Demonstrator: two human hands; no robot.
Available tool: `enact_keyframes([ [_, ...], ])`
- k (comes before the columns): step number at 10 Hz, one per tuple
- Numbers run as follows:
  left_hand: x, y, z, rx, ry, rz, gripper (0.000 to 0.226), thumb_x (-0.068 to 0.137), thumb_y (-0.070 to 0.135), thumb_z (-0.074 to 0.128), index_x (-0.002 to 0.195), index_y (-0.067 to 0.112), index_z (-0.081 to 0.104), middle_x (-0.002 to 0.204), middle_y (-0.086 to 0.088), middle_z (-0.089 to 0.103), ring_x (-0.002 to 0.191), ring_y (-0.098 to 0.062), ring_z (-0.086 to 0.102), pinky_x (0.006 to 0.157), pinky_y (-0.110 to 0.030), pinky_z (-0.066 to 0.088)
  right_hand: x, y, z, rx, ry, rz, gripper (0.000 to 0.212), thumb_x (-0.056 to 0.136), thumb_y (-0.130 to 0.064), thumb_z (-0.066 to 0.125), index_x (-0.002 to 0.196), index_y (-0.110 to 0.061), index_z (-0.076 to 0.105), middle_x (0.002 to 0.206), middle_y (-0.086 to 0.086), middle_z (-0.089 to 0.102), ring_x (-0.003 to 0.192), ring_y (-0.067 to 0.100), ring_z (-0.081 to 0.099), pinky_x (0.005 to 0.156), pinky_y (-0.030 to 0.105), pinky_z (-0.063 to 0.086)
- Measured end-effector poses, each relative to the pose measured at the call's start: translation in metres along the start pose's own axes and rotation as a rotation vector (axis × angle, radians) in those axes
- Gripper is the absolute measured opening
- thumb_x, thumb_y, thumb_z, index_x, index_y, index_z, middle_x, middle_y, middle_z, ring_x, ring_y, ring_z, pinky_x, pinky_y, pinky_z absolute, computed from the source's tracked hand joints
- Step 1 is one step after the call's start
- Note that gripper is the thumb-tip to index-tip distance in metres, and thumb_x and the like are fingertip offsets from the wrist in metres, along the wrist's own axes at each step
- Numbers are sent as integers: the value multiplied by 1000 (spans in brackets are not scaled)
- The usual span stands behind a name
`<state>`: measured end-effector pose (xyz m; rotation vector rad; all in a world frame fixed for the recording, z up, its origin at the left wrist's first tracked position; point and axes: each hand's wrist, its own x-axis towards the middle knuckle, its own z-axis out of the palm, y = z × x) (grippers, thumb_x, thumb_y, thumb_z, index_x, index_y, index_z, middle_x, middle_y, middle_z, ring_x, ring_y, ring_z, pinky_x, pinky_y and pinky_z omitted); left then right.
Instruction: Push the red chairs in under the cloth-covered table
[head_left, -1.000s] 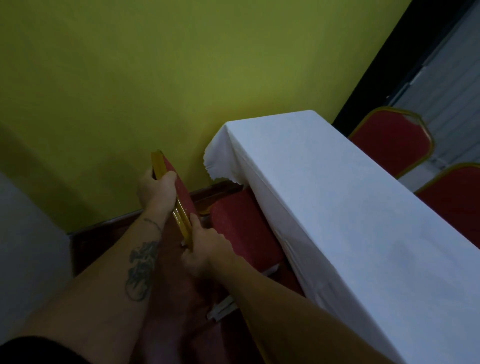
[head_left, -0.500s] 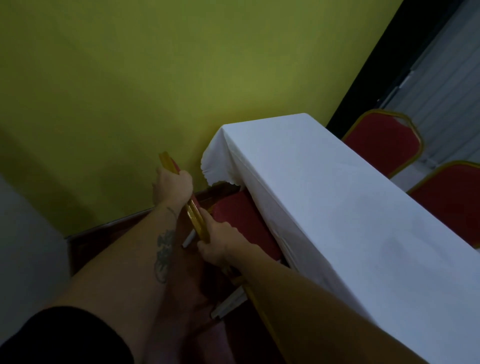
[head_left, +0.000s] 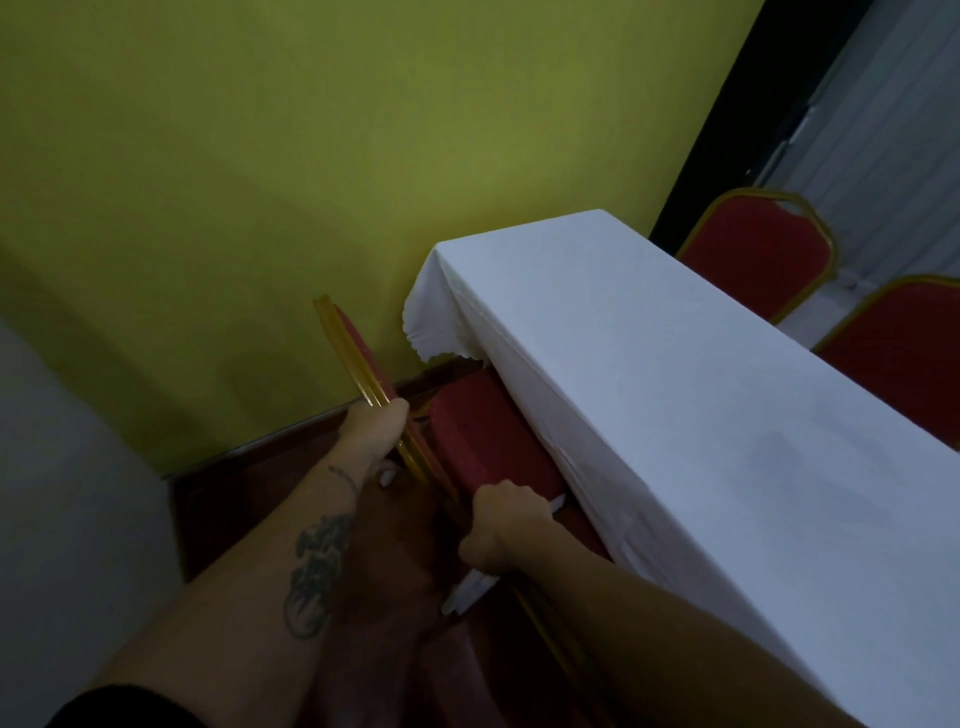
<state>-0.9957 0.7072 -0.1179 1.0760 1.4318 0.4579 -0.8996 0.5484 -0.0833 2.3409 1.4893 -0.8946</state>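
Note:
The red chair (head_left: 480, 436) has a gold metal frame, and its seat sits partly beneath the hanging white cloth of the table (head_left: 649, 374). Its thin backrest (head_left: 353, 353) rises edge-on at the left of the seat. My left hand (head_left: 376, 428) is wrapped around the gold backrest frame about halfway down. My right hand (head_left: 506, 525) is curled closed at the seat's near rear corner, beside the cloth. The chair's legs are hidden.
A second gold-framed red chair (head_left: 545, 644) stands close under my right forearm. Two more red chairs (head_left: 758, 254) (head_left: 904, 358) stand on the table's far side. A yellow-green wall (head_left: 311, 182) with a dark skirting board closes off the table's end.
My left hand has slid down the backrest frame. My right hand has left the frame and dropped down and right to the seat's near corner.

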Motion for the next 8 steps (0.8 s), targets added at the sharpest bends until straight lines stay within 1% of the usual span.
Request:
enact_keyframes([
  [1,7,0,5,-6,33,-5,26,77,31,56,97,15,64,100,-12,72,88,-31,69,74,-48,63,4,4,-5,11,10,-43,27,89,-33,66,81,-14,50,98,6,59,90,25,61,82,35,53],
  [2,10,3,10,25,45,-13,24,78,31,56,97,17,63,102,-11,70,93,-31,68,70,-43,62,8,8,-11,8,-6,-70,29,90,-31,66,74,-16,47,86,4,56,88,25,63,77,35,53],
  [3,13,9,17,7,30,-1,22,82,28,55,98,14,62,102,-12,68,94,-34,68,73,-48,63,12,12,-15,7,-18,-83,28,90,-31,66,74,-16,47,82,3,55,83,24,62,71,35,49],
  [4,21,9,22,55,28,13,39,77,32,55,107,9,63,105,-15,68,93,-36,67,73,-50,63,14,19,-17,7,-28,-51,27,89,-32,66,79,-15,48,88,4,56,88,26,63,75,37,52],
  [5,21,12,27,126,63,70,36,86,32,56,106,2,62,107,-17,67,91,-36,64,67,-39,57,14,25,-16,36,-6,-29,27,90,-36,64,97,-13,53,99,7,57,93,27,62,80,38,52],
  [6,22,13,28,210,73,73,34,93,28,56,105,-3,60,107,-18,65,88,-36,62,52,-35,49,5,34,-18,78,59,-18,46,93,-52,59,117,-12,57,107,9,57,92,26,55,81,38,47],
  [7,25,21,33,392,178,121,65,75,30,64,124,-11,56,121,-24,65,99,-40,66,71,-43,58,-4,51,-24,96,168,-11,54,92,-61,52,113,-12,58,106,7,59,94,29,60,82,39,51],
  [8,-12,38,53,477,271,107,96,72,29,73,147,-9,26,145,-27,41,126,-44,52,93,-48,52,-13,76,-41,153,242,-5,57,91,-60,51,117,-11,63,113,11,66,96,30,66,84,37,54],
])
